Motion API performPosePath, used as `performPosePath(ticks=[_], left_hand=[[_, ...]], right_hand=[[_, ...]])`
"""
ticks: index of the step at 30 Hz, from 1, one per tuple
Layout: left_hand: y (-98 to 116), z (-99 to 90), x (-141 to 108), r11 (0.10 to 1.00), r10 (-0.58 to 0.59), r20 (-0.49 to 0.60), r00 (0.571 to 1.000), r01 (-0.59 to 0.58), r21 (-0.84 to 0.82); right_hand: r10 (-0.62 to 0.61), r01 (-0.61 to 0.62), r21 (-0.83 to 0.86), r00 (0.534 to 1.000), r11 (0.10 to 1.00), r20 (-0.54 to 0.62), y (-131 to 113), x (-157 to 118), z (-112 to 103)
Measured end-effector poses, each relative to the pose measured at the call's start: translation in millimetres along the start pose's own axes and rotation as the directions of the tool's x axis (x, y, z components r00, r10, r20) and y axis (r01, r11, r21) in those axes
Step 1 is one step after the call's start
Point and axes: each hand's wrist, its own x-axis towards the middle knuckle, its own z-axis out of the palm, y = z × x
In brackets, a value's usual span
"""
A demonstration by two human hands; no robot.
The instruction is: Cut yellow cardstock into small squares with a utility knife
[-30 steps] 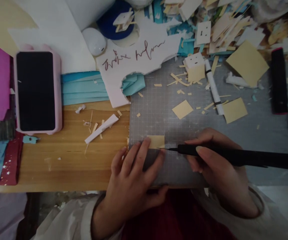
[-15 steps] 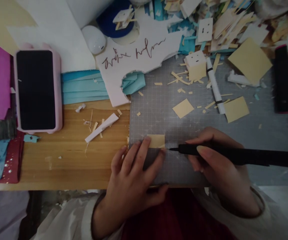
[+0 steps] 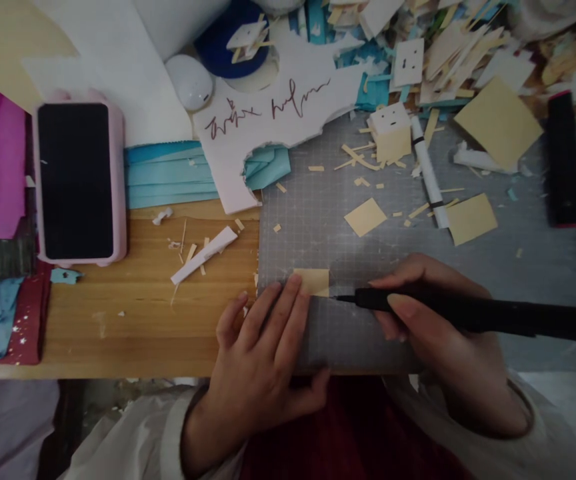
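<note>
Flat on the grey gridded mat [image 3: 313, 220], near its front edge, a small yellow paper slip [image 3: 317, 283]; over its left end, the middle fingertip of the left hand [image 3: 261, 373], with fingers extended close together and thumb apart; just beside its lower right corner, the fine tip of a black pen-like tool [image 3: 493, 317], pinched between thumb and fingers of the right hand [image 3: 438, 333]; contact between tip and slip impossible to tell.

Farther up the mat, a small yellow square [image 3: 365, 217]; to its right, another yellow square [image 3: 473, 219], against the lower end of a white stick [image 3: 429, 173] with black bands; beyond, a larger yellow square [image 3: 499, 123] and, at far right, a black marker-like object [image 3: 564, 160]; along the back, a heap of paper scraps [image 3: 448, 53].

Left of the mat, on the wooden tabletop [image 3: 143, 327], a white folded strip [image 3: 204, 255]; behind, a torn white sheet [image 3: 268, 120] with dark handwriting, partly over teal paper [image 3: 168, 177]; farther left, a phone [image 3: 73, 180] in a pink case.
</note>
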Motion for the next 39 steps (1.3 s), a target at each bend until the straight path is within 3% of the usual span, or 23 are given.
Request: performPosePath(ticks=[12, 30, 39], left_hand=[[0, -1.5, 0, 0.999, -0.007, 0.011, 1.0, 0.006, 0.046], [0, -2.6, -1, 0.999, -0.029, 0.039, 0.999, 0.027, 0.033], [-1, -2.1, -1, 0.999, -0.031, 0.045, 0.999, 0.03, 0.018]], right_hand=[[-0.025, 0.028, -0.113, 0.999, 0.993, 0.034, -4, 2, -8], [-0.067, 0.077, -0.125, 0.994, 0.989, 0.081, 1, 1, -16], [-0.001, 0.005, -0.145, 1.0, 0.989, 0.027, -1, -3, -24]])
